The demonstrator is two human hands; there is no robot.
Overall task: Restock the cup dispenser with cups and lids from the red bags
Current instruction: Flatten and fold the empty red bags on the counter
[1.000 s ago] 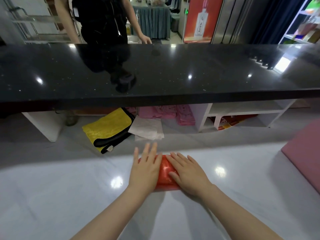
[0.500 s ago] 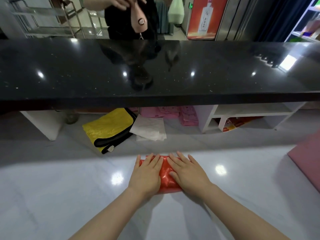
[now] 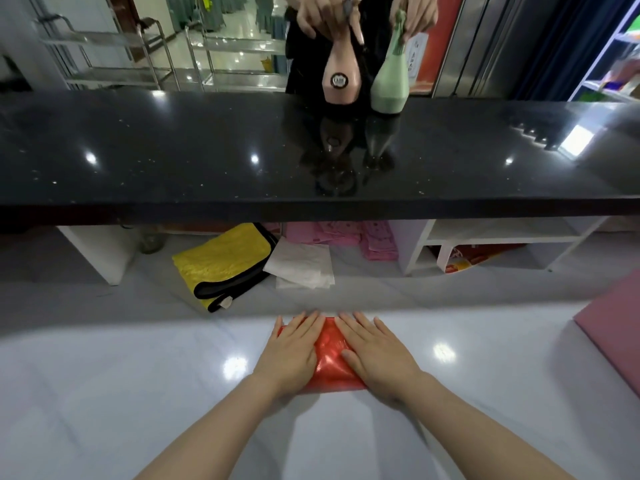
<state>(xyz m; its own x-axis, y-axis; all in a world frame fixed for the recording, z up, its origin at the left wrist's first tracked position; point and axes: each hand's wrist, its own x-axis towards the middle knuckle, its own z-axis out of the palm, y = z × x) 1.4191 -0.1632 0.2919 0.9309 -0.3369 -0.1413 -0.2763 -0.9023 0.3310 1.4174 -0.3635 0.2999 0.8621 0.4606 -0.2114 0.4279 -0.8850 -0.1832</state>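
1. Red bag (image 3: 329, 355): flat on white bench (image 3: 138, 375), 6 o'clock.
2. Left hand (image 3: 289, 351), right hand (image 3: 375, 351): fingers straight, pressing bag.
3. Advice: press evenly, smoothing outward to flatten.

Shop service area: black counter (image 3: 207, 161), stocked retail shelves (image 3: 613, 64) at right, steel carts (image 3: 114, 53) behind.
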